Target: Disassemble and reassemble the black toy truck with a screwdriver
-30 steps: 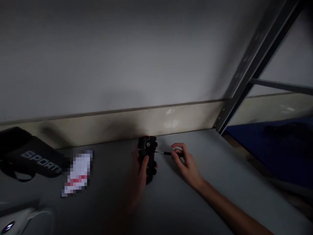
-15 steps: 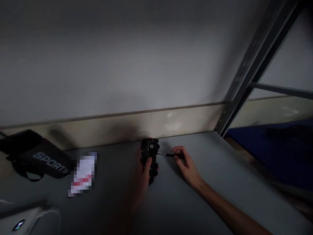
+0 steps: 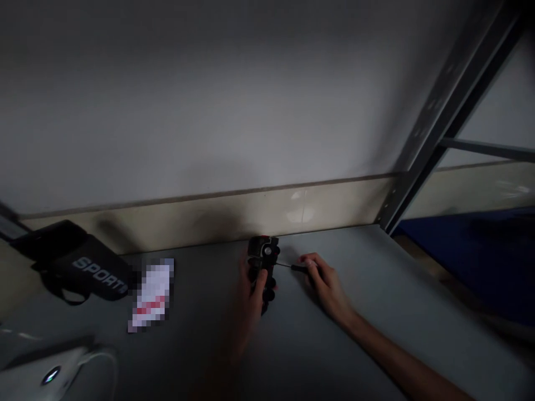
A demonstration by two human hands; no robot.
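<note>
My left hand (image 3: 251, 301) is closed around a dark toy vehicle (image 3: 261, 248) with several black wheels along its right side. The thumb presses on its near face, while the other fingers are mostly hidden behind it. From the right, my right hand (image 3: 326, 284) grips the black handle of a thin screwdriver (image 3: 297, 268). Its metal shaft points left, and the tip meets the vehicle's wheeled side between the wheels. Exactly what the tip touches is too small to make out.
A black bag marked SPORT (image 3: 98, 270) lies at the left beside a pixelated white and red item (image 3: 152, 292). Nearer stands a white device with a lit display (image 3: 52, 376) and a cable. A metal shelf frame (image 3: 412, 178) rises at the right of the grey tabletop (image 3: 196, 328).
The whole view has shifted, so everything sits slightly further right. My right-hand fingers have curled further around the screwdriver handle. The left hand keeps its hold on the toy vehicle.
</note>
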